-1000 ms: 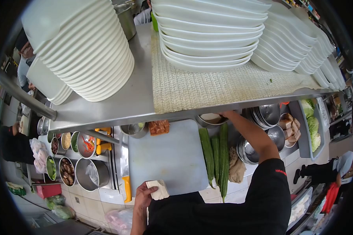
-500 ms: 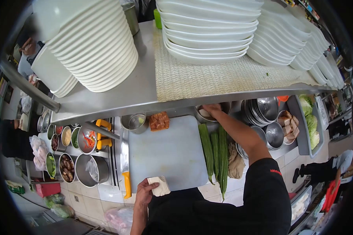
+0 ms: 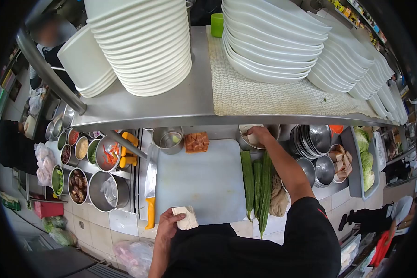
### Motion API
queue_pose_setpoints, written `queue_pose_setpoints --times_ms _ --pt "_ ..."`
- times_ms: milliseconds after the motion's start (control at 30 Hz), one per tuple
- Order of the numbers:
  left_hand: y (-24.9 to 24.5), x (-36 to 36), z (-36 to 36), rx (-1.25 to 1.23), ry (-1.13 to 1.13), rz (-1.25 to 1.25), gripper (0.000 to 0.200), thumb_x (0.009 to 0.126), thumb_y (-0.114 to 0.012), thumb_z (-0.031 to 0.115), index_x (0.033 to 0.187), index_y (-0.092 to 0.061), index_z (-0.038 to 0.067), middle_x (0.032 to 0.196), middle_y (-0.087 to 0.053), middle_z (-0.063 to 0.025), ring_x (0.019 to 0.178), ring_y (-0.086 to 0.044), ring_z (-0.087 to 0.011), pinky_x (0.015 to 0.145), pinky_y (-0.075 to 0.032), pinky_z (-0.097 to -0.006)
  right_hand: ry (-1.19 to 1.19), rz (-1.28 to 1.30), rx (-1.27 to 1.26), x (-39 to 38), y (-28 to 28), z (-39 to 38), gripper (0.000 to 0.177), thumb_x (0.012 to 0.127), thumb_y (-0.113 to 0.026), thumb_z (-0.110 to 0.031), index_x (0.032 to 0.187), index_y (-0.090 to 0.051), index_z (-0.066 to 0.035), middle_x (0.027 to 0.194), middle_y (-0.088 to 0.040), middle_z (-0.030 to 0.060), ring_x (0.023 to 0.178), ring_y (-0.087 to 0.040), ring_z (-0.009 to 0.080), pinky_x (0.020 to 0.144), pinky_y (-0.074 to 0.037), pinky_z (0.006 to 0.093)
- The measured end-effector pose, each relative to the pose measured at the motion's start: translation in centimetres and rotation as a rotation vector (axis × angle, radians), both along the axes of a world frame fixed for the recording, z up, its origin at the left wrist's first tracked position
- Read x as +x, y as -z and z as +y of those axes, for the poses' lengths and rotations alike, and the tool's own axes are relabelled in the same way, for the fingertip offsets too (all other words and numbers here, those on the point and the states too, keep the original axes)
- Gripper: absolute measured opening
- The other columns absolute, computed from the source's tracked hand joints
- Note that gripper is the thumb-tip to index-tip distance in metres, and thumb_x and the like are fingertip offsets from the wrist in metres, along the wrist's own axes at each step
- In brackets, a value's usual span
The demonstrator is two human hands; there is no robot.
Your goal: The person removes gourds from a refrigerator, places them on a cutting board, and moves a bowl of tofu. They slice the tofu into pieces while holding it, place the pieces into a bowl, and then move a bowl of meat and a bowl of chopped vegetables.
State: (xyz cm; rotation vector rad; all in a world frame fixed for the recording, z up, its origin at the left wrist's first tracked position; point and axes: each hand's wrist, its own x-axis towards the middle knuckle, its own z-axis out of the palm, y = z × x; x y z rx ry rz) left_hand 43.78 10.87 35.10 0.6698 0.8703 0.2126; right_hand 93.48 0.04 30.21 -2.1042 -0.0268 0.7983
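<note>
Between the fingers and thumb of my left hand (image 3: pixel 170 222) is a white block (image 3: pixel 186 218), held over the front edge of the white cutting board (image 3: pixel 201 180). My right hand (image 3: pixel 258 135) reaches into a metal bowl (image 3: pixel 245 142) behind the board, its fingers on another white piece (image 3: pixel 251 127). A knife with a yellow handle (image 3: pixel 150 213) lies along the board's left side. Brown cut blocks (image 3: pixel 197 142) sit at the back left of the board, beside a small metal pot (image 3: pixel 167 141). Long green gourds (image 3: pixel 263 192) lie to the right.
A steel shelf (image 3: pixel 148 113) with stacked white dishes (image 3: pixel 273 41) spans the back. Bowls of ingredients (image 3: pixel 78 185) stand left; metal bowls (image 3: pixel 324 170), a cloth (image 3: pixel 278 199) and a grey bin of cabbage (image 3: pixel 367 157) are right. Other people stand at far left and right.
The view has shifted, so the shelf and board appear further right. In my right hand's fingers a white piece now shows in the bowl. My left hand still holds its block.
</note>
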Motion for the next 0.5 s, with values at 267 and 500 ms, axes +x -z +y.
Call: queue_pose_setpoints --times_ms 267,500 --pt "-0.3 0.1 0.0 -0.015 0.018 -0.005 0.032 0.074 -0.069 -0.006 0.104 -0.058 -0.005 0.098 -0.066 -0.016 0.089 -0.067 -0.0263 0.081 -0.056 -0.0389 -0.098 0.062 0.165 0.3 -0.2 -0.4 0.017 0.058 -0.07 -0.015 0.071 -0.07 -0.005 0.08 -0.065 0.0085 0.072 -0.059 0.0226 0.067 -0.047 0.0334" --pt "-0.5 0.0 0.1 -0.027 0.01 0.013 0.031 0.073 -0.07 -0.006 0.102 -0.058 -0.005 0.097 -0.066 -0.0159 0.088 -0.068 -0.0261 0.08 -0.057 -0.039 -0.112 0.023 0.032 0.7 -0.5 -0.2 0.016 0.055 -0.07 -0.014 0.068 -0.07 -0.004 0.082 -0.067 0.0103 0.076 -0.061 0.0216 0.067 -0.047 0.0319"
